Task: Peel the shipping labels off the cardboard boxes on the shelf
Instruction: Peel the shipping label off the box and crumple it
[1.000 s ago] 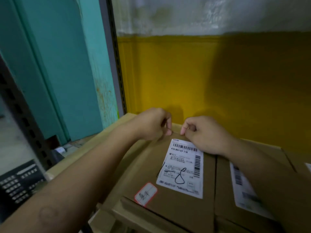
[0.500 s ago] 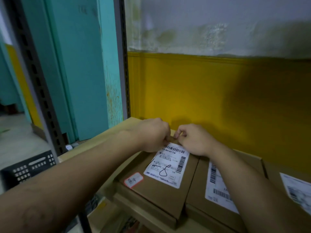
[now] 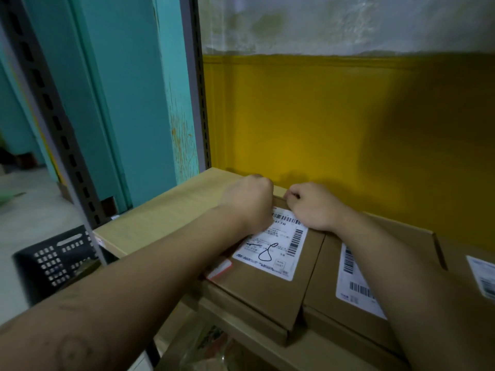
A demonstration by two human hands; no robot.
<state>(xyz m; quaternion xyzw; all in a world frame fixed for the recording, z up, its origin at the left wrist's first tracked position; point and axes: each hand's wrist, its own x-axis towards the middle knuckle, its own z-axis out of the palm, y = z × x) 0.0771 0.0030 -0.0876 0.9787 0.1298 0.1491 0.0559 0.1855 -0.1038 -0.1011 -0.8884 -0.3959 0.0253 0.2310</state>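
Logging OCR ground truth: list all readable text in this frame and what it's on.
"67-710": partial number under the barcode on the left box's shipping label, start hidden by the left hand.
Handwritten loop, perhaps "8": same label.
Remaining print there: too small.
Middle box label, right box label, red-bordered sticker: blurred, unreadable.

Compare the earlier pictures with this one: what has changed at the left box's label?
Little has changed. Both hands, left hand and right hand, stay bunched at the far edge of the shipping label, which still lies flat on the left box. Only the camera view shifted.
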